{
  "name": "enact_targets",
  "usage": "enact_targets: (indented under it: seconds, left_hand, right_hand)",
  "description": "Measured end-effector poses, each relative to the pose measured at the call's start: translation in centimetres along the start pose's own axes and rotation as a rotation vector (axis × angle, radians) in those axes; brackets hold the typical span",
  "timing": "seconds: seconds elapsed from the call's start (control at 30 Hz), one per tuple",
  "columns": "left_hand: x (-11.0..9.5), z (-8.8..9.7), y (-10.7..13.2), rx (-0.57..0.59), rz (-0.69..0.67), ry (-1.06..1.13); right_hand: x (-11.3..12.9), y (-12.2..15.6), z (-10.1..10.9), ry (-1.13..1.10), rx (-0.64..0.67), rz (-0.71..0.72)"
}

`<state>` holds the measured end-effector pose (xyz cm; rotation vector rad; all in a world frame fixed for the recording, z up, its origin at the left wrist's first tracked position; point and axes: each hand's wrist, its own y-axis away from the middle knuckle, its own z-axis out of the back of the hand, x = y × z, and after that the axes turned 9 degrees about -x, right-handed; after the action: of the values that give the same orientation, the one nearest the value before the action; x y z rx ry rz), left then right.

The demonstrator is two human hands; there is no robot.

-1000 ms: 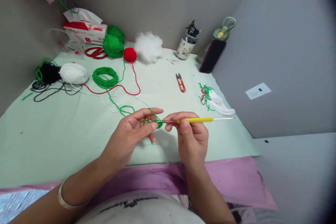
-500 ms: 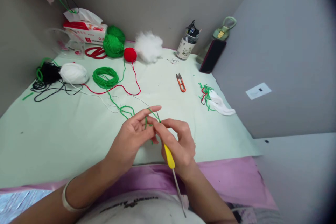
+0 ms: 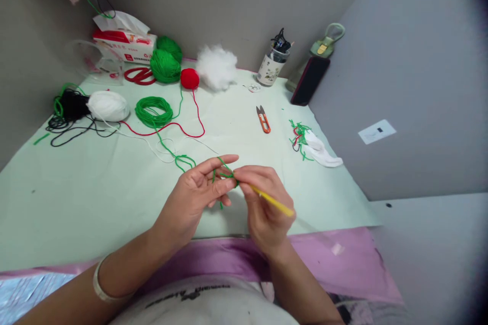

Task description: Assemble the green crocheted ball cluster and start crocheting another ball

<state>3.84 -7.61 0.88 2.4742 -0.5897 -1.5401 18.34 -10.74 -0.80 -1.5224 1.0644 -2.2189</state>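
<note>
My left hand (image 3: 198,193) pinches a small piece of green crochet work (image 3: 224,175) between thumb and fingers, with green yarn looped over its forefinger. My right hand (image 3: 265,203) grips a yellow-handled crochet hook (image 3: 272,203), its tip at the green work and its handle pointing down to the right. The green strand (image 3: 168,150) runs back over the pale green table cover (image 3: 95,188) to a coil of green yarn (image 3: 153,110).
At the back lie a white yarn ball (image 3: 108,105), black yarn (image 3: 70,104), green balls (image 3: 165,65), a red ball (image 3: 189,78), white stuffing (image 3: 216,67), red scissors (image 3: 139,75) and a tissue box (image 3: 124,45). Orange snips (image 3: 263,119), yarn scraps (image 3: 305,139), a pen cup (image 3: 271,66) and a phone (image 3: 309,80) sit to the right.
My right hand turned the hook: it pointed right a second ago, then swung down toward me, and now slants down to the right. My left hand kept its hold on the green work.
</note>
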Motion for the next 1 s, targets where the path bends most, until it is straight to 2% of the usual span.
enact_targets:
  seconds: [0.1, 0.17, 0.23, 0.33, 0.4, 0.5, 0.67, 0.87, 1.0]
  left_hand:
    - [-0.1, 0.2, -0.3, 0.04, 0.129, 0.118]
    - [-0.3, 0.4, -0.4, 0.036, 0.165, 0.165]
    - [-0.5, 0.4, -0.4, 0.005, 0.12, 0.162]
    - [-0.4, 0.3, -0.1, -0.016, 0.013, 0.058]
    - [-0.3, 0.2, 0.0, 0.001, -0.018, -0.029]
    - [-0.1, 0.3, 0.1, 0.02, -0.018, -0.081]
    - [-0.1, 0.7, 0.0, -0.005, -0.022, -0.094]
    - [-0.3, 0.5, 0.1, 0.032, -0.078, -0.105]
    - [-0.4, 0.6, 0.2, 0.009, -0.089, -0.139]
  right_hand:
    - [0.0, 0.1, 0.3, 0.098, 0.011, 0.087]
    - [0.0, -0.3, 0.5, 0.008, -0.07, -0.002]
    - [0.1, -0.8, 0.4, -0.133, -0.147, -0.151]
    - [0.2, -1.1, 0.2, -0.255, -0.103, -0.263]
    - [0.2, -1.1, 0.0, -0.244, -0.059, -0.255]
    - [-0.1, -1.0, -0.1, -0.254, -0.064, -0.247]
    - [-0.5, -1.0, 0.2, -0.374, -0.081, -0.381]
    - [-0.2, -1.1, 0.1, -0.338, -0.017, -0.282]
    - [-0.4, -0.9, 0.1, -0.376, -0.064, -0.356]
